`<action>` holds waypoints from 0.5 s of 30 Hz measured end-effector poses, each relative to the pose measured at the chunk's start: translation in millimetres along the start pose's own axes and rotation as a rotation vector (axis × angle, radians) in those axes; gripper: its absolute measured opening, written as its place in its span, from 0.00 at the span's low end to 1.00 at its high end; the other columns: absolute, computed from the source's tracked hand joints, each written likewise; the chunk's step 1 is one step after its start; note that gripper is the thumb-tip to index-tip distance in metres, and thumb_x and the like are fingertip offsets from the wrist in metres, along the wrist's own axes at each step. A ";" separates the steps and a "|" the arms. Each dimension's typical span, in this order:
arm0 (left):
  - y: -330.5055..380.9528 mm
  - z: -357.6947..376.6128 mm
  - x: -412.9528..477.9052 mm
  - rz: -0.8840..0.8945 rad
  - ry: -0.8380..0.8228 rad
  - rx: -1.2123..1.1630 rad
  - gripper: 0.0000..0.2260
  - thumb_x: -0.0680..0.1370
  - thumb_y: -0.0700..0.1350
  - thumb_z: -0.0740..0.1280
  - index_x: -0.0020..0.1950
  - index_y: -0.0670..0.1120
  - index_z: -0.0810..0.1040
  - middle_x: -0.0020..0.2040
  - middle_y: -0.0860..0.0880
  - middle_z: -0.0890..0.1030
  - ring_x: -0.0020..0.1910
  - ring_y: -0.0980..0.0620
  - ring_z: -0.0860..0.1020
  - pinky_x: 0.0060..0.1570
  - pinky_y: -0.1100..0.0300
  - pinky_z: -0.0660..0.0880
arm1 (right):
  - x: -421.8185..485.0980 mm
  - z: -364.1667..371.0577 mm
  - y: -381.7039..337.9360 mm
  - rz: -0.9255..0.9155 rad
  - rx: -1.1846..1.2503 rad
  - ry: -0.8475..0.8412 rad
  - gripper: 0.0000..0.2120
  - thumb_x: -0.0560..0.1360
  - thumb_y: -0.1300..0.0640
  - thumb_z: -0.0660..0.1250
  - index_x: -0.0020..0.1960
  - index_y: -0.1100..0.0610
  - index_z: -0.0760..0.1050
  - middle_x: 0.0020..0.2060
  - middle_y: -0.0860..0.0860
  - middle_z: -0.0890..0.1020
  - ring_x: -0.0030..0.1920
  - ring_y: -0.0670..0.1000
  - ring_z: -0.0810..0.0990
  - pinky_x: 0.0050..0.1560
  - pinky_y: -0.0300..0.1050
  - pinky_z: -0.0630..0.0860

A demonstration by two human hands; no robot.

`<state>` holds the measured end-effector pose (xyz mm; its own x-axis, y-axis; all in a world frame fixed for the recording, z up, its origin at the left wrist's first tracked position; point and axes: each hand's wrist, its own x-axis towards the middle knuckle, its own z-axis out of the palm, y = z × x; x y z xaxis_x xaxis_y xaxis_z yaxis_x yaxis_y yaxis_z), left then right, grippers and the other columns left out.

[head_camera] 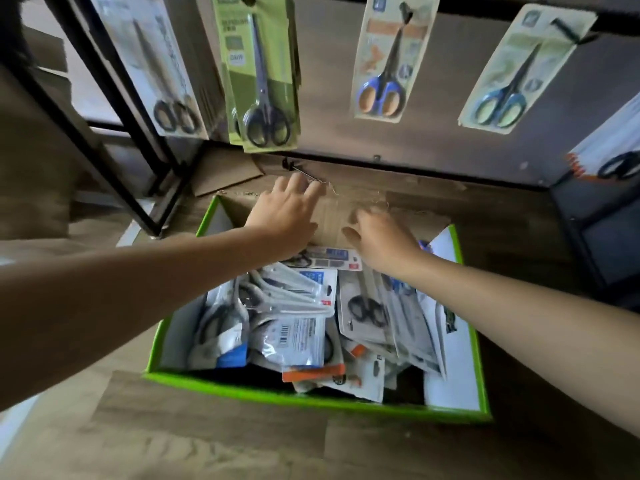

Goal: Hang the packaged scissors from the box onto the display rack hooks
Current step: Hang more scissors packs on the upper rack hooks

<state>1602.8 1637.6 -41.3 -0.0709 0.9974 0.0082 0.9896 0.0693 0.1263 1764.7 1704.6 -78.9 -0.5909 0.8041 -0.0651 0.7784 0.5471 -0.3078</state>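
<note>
Packaged scissors (298, 327) fill the green box (311, 400) at lower centre, a few packs (263, 81) hang from hooks (571, 31) along the top, and left hand (287, 209) and right hand (381, 237) hover spread, holding nothing.

You have: wood-grain floor (214, 445) under the black metal frame (114, 187); flat cardboard sheet (225, 174) just right of the frame; dark cabinet (602, 244) far right of it.

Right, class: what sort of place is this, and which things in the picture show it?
Probably a shop aisle being stocked: packaged scissors hang on display rack hooks, one bare hook sticks out below them, and a green-edged box on the floor holds many more packs.
</note>
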 end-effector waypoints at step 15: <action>-24.4 56.4 -15.7 0.257 -0.579 0.175 0.32 0.76 0.53 0.69 0.76 0.50 0.60 0.72 0.48 0.67 0.70 0.46 0.65 0.65 0.50 0.69 | -2.0 48.3 10.9 0.520 0.719 -0.262 0.04 0.75 0.63 0.70 0.49 0.59 0.76 0.45 0.53 0.78 0.47 0.50 0.76 0.40 0.39 0.74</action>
<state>1586.8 1621.2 -100.5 0.2014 0.8269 -0.5250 0.9751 -0.2199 0.0277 1764.1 1697.7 -128.0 -0.3015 0.7820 -0.5455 0.6921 -0.2140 -0.6893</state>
